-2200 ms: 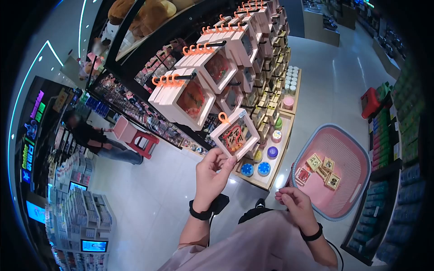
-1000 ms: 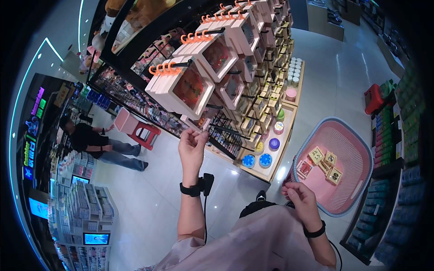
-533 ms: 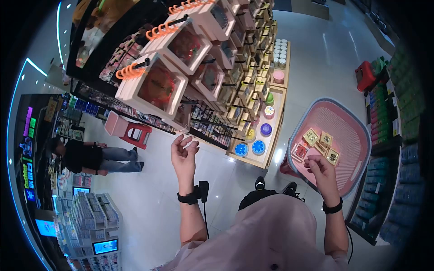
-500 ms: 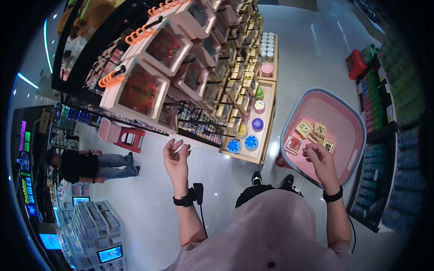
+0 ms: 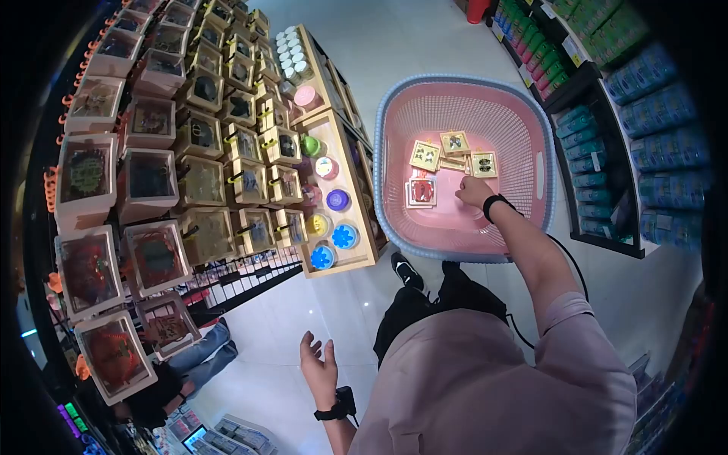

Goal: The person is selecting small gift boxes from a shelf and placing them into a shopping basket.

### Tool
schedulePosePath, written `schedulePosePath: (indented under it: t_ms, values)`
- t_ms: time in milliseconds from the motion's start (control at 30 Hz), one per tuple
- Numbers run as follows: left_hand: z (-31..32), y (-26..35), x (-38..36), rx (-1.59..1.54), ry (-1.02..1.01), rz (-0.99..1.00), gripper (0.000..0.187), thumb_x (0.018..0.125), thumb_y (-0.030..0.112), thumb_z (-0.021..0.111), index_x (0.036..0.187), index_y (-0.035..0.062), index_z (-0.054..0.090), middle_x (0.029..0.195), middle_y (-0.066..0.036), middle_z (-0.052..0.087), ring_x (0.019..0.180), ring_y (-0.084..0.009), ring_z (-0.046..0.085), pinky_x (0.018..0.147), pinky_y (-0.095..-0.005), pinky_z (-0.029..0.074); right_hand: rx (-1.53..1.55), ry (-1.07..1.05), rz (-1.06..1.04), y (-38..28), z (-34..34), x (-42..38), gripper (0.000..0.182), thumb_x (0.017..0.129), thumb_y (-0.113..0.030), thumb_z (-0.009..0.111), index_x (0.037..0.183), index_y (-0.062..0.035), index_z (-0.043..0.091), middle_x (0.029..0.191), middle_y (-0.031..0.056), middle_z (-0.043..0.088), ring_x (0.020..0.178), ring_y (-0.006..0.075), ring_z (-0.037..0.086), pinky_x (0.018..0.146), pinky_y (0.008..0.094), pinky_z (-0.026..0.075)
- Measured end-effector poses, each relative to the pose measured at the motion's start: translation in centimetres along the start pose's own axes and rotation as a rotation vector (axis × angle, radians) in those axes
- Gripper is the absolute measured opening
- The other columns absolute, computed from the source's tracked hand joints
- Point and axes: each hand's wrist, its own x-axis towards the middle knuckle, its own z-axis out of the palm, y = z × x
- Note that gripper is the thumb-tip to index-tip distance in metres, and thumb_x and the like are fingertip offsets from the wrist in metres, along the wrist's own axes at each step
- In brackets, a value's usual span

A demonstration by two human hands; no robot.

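A large pink basket (image 5: 394,220) with a blue-grey rim stands on the floor, right of centre. Inside it lie several small light framed boxes, among them a box with a red picture (image 5: 421,192) and a yellowish box (image 5: 483,164). My right hand (image 5: 474,192) reaches over the basket, just below the yellowish box, its fingers curled together; whether anything is between them is too small to tell. At the lower middle my left hand (image 5: 319,370) hangs over the floor with thumb and fingers apart, holding nothing.
Hanging framed boxes (image 5: 150,180) fill the rack on the left. Beside it a wooden tray (image 5: 355,227) carries round tubs with blue, purple and green tops. Shelves of bottles (image 5: 588,163) stand on the right. Behind the rack, another person's legs (image 5: 203,355) show at the lower left.
The view has turned toward the basket, which now sits nearer the middle. My right hand has reached further into it, its fingers closer together. My left hand appears lower in the view.
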Motion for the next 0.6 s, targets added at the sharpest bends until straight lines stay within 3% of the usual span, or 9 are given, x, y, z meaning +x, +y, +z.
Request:
schedulePosePath:
  t_ms: [67,167,200,300,433,600]
  values:
    - [0.1,0.8,-1.2,0.046,-0.029,-0.041,0.056,0.095,0.019,0.07,0.139,-0.0082,0.048,0.132,-0.027,0.06,0.111,-0.0369,0.067,0.091,-0.0416,0.055,0.006,-0.06,0.098,0.6,2.2,1.7,0.04,0.08,-0.031,0.067,0.099,0.0041,0.071,0.101,0.0264,0.071,0.1,0.0393,0.069,0.091,0.0442,0.054]
    - [0.0,-0.1,-3.4,0.117,-0.044,-0.126,0.054,0.096,0.018,0.07,0.138,-0.0081,0.049,0.131,-0.027,0.06,0.11,-0.0373,0.067,0.091,-0.0417,0.055,0.249,-0.065,0.248,0.9,6.0,4.6,0.04,0.081,-0.031,0.066,0.09,0.0075,0.071,0.089,0.0271,0.071,0.084,0.0384,0.072,0.079,0.0454,0.057]
    - [0.1,-0.5,-4.1,0.133,-0.046,-0.166,0.054,0.095,0.017,0.07,0.137,-0.008,0.05,0.13,-0.027,0.061,0.11,-0.0375,0.067,0.091,-0.042,0.055,0.38,-0.089,0.298,1.1,7.6,5.9,0.04,0.082,-0.031,0.066,0.079,0.0094,0.069,0.071,0.0248,0.068,0.062,0.0345,0.07,0.063,0.0449,0.057]
    - [-0.1,-0.2,-5.8,0.221,-0.083,-0.277,0.054,0.094,0.016,0.071,0.137,-0.008,0.05,0.13,-0.027,0.061,0.109,-0.0371,0.067,0.091,-0.0421,0.055,0.522,-0.11,0.301,1.6,11.0,8.8,0.04,0.082,-0.029,0.066,0.073,0.0097,0.067,0.058,0.0198,0.062,0.048,0.0298,0.063,0.052,0.0425,0.053]
    - [0.4,-0.5,-6.8,0.248,-0.103,-0.334,0.053,0.092,0.015,0.073,0.135,-0.008,0.051,0.129,-0.027,0.061,0.109,-0.0372,0.068,0.09,-0.0422,0.056,0.473,-0.213,0.363,2.0,14.1,10.8,0.033,0.084,-0.023,0.066,0.077,0.0093,0.066,0.063,0.0184,0.064,0.05,0.0286,0.063,0.051,0.0401,0.052]
    - [1.5,0.5,-5.9,0.228,-0.112,-0.318,0.052,0.091,0.014,0.073,0.135,-0.0058,0.052,0.127,-0.026,0.063,0.108,-0.0373,0.068,0.089,-0.0424,0.056,0.501,-0.169,0.409,1.6,15.0,10.6,0.027,0.086,-0.016,0.063,0.089,0.0101,0.067,0.072,0.0197,0.068,0.056,0.0271,0.067,0.053,0.0384,0.055]
